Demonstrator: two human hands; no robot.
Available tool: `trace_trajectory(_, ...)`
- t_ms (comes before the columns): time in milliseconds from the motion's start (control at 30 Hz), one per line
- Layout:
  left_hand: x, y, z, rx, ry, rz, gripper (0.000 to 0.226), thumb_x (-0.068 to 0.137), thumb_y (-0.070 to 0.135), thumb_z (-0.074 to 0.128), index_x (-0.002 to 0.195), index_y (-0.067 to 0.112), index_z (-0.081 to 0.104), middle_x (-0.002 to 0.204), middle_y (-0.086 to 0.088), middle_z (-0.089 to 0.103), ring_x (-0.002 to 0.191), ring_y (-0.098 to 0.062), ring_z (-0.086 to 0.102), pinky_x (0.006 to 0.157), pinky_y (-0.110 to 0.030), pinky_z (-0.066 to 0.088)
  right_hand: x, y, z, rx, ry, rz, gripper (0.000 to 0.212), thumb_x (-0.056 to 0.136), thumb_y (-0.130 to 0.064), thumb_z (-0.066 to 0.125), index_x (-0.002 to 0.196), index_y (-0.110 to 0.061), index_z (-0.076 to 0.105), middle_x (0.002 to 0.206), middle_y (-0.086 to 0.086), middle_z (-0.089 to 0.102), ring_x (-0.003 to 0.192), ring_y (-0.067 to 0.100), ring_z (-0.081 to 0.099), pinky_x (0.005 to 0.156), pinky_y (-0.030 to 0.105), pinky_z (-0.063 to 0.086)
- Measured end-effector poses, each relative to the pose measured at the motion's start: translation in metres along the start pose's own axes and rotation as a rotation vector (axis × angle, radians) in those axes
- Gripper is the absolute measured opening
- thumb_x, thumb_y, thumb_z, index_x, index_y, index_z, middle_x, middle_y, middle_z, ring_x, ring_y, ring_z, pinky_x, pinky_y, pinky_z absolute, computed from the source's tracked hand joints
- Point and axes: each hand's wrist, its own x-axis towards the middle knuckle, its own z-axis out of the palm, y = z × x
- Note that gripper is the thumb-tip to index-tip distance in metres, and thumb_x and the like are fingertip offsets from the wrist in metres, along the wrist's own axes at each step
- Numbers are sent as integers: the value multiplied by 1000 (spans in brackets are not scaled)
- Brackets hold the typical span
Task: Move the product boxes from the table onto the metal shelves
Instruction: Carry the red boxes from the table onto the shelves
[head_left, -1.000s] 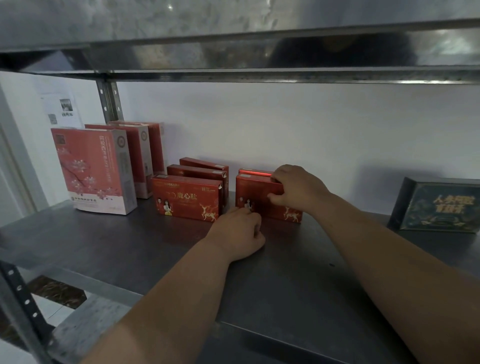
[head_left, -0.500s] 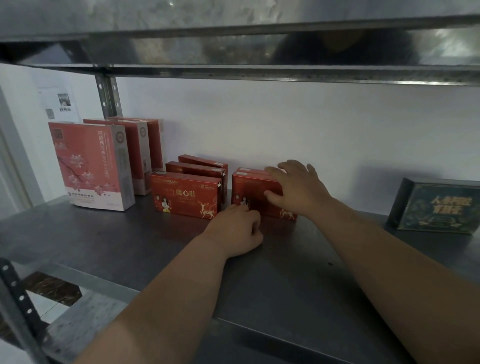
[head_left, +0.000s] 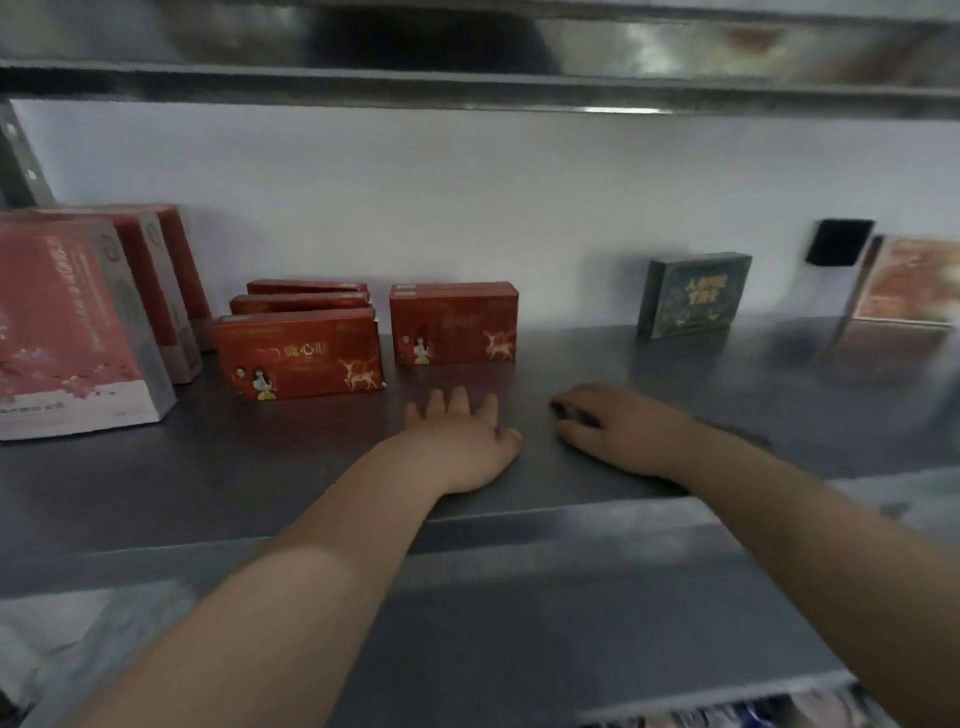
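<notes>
on the metal shelf (head_left: 156, 483), a little way in from its front edge, both hands lie palm down. the left hand (head_left: 460, 441) is flat on the steel, its fingers straight and slightly spread, holding nothing. the fingertips point toward the lone red box (head_left: 453, 322) and stop near it without touching. the right hand (head_left: 621, 431) rests to the right of it, the two hands apart, its fingers loosely bent with nothing in them. blur hides how far they curl.

the lone red box stands upright on its long edge, printed face to the front, near the white wall (head_left: 415, 208). just beside it on the left, with a narrow gap between, stands the front red box (head_left: 300, 358) of the same print. it sits a little nearer the shelf edge, and two more red boxes (head_left: 304, 296) are lined up behind it, only their tops showing. further left stand the tall pink boxes (head_left: 67, 332), one in front and others behind it toward the wall.

well to the right of the hands a dark green box (head_left: 693, 296) stands upright near the wall. beyond it an orange box (head_left: 909, 283) is too blurred to read. a black block (head_left: 837, 241) sits on the wall between those two. the upper shelf (head_left: 467, 83) runs across the top of the view.
</notes>
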Motion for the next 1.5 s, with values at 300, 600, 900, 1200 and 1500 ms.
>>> trace_trajectory(300, -72, 38, 41, 238, 178, 362, 71, 99, 60, 16, 159, 26, -1, 167, -11, -1, 153, -35, 0, 122, -53, 5, -176, -25, 38, -115, 203, 156, 72, 96, -69, 22, 158, -32, 26, 166, 1, 25, 153, 23, 21, 123, 41, 21)
trace_trajectory(600, -201, 147, 192, 105, 114, 1019, 48, 89, 43, 44, 125, 18, 63, 122, -4, 64, 116, -30, 59, 97, -42, 49, -420, -52, 140, -29, 136, 549, 33, 95, -40, 50, 120, -25, 64, 113, -2, 68, 104, 22, 65, 78, 36, 56)
trace_trajectory(900, -348, 289, 345, 242, -294, 1254, 61, 89, 49, 31, 139, 21, 52, 136, 1, 57, 123, -23, 52, 104, -40, 42, -678, -101, 240, 262, -52, 1083, 36, 99, -43, 44, 131, -31, 54, 127, -9, 60, 119, 17, 55, 83, 33, 50)
trace_trajectory(1200, -453, 386, 424, 451, -456, 1675, 49, 99, 44, 40, 144, 27, 45, 143, 9, 49, 128, -16, 47, 103, -34, 42, -824, -172, 291, 438, 11, 1497, 42, 101, -41, 45, 140, -26, 51, 136, -4, 58, 121, 18, 55, 92, 35, 50)
trace_trajectory(1500, -521, 467, 461, 514, -651, 2092, 50, 100, 44, 40, 147, 28, 42, 148, 9, 46, 131, -15, 46, 104, -34, 41, -872, -215, 295, 540, 116, 1984, 38, 99, -40, 45, 134, -27, 54, 126, -6, 60, 112, 19, 58, 80, 37, 51)
